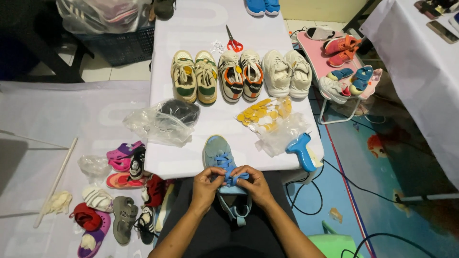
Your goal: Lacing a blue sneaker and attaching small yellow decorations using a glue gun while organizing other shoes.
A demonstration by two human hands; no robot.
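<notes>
Your blue shoe (218, 154) lay at the near edge of the white table (201, 19), heel overhanging toward your lap, toe pointing away, long axis running front to back; your left hand (205, 184) and right hand (256, 184) each pinched its blue lace (231, 177); a bare strip of tabletop remained ahead, bounded by a plastic bag (158, 125), a bag of yellow tags (265, 117), a blue tagging gun (301, 150) and three shoe pairs (239, 75); loose shoes (119, 191) crowded the floor left.
</notes>
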